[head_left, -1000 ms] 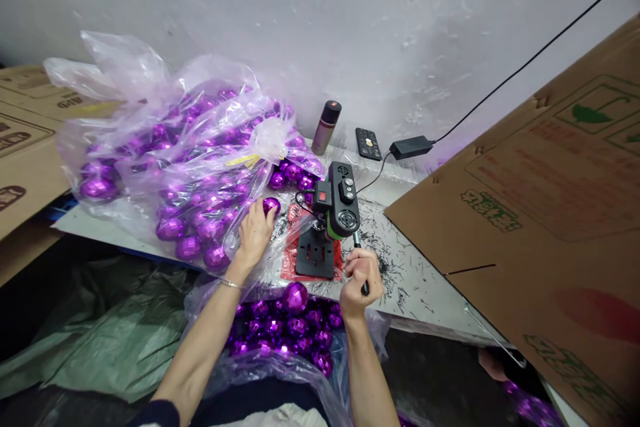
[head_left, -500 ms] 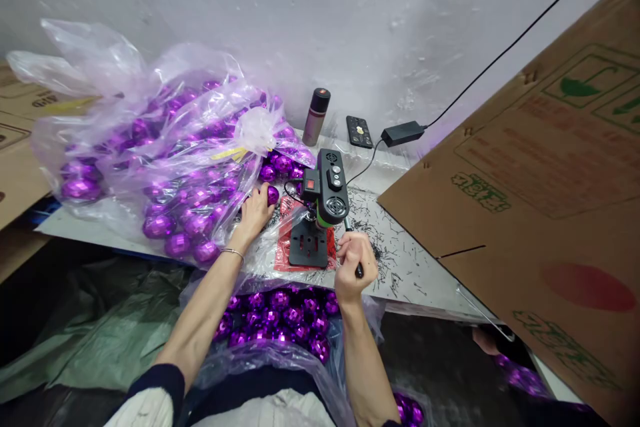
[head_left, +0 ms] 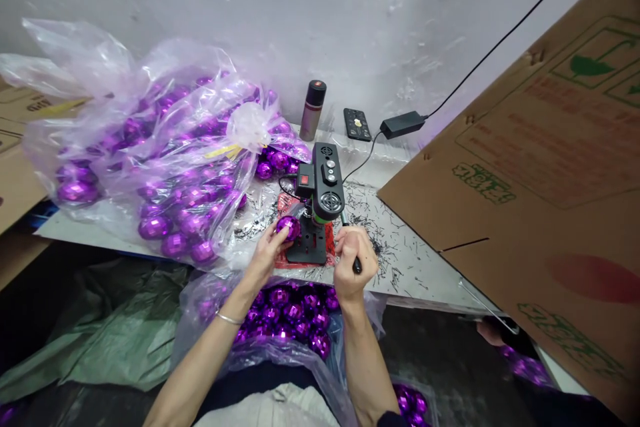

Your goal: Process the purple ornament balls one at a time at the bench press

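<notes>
My left hand (head_left: 267, 252) pinches a shiny purple faceted ball (head_left: 288, 227) and holds it at the left side of a small black bench drill (head_left: 323, 190), just above its black base plate (head_left: 307, 248). My right hand (head_left: 354, 260) is closed around the drill's black lever handle (head_left: 350, 243) on the right. The drill stands on a red mat on the white table (head_left: 425, 273), which is strewn with dark shavings.
A large clear plastic bag (head_left: 150, 153) of purple balls lies on the table to the left. Another open bag (head_left: 290, 320) of purple balls sits in my lap. A grey bottle (head_left: 313, 110), a remote (head_left: 355, 124) and a power adapter (head_left: 403, 125) stand by the wall. Cardboard (head_left: 540, 167) leans at right.
My left hand took a purple ball from beside the big bag and carried it right and toward me to the drill. My right hand stayed on the lever.
</notes>
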Action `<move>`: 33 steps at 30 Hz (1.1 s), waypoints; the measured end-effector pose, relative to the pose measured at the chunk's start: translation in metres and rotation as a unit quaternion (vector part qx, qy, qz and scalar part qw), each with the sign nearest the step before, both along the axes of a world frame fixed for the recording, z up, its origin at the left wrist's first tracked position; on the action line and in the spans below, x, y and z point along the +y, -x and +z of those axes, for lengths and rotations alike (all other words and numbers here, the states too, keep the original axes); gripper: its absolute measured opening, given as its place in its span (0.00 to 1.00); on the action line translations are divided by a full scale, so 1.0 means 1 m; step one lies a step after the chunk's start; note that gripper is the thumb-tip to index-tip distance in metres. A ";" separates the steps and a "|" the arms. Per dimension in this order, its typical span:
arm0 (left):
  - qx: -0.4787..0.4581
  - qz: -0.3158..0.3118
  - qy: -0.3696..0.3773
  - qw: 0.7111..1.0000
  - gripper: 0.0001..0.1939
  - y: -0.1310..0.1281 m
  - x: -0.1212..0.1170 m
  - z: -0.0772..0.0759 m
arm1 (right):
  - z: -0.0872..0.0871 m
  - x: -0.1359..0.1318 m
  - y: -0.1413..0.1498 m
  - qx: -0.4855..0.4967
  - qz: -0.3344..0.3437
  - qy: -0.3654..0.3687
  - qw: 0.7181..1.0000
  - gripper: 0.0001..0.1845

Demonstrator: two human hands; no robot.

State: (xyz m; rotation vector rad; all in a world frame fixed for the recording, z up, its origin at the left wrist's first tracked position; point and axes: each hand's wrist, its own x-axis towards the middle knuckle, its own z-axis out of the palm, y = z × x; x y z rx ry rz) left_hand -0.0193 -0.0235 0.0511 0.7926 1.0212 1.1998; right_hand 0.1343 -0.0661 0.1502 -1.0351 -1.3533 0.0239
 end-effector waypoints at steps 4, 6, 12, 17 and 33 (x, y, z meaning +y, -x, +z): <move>0.178 0.020 -0.131 0.975 0.32 -0.014 0.004 -0.027 | 0.001 -0.001 -0.002 -0.008 0.004 0.001 1.000 0.19; 0.271 0.027 -0.183 0.945 0.31 -0.016 0.006 -0.034 | 0.002 -0.001 -0.002 -0.004 0.003 0.005 1.000 0.19; 0.406 0.011 -0.262 0.875 0.29 -0.019 0.009 -0.030 | 0.008 -0.001 0.000 0.019 0.002 0.025 1.000 0.19; 0.419 -0.019 -0.309 0.853 0.28 -0.025 0.011 -0.025 | 0.010 -0.001 0.000 0.018 -0.002 0.030 0.999 0.20; 0.414 -0.077 -0.336 0.842 0.29 -0.017 0.013 -0.031 | 0.001 -0.002 -0.001 0.015 -0.001 0.012 1.000 0.19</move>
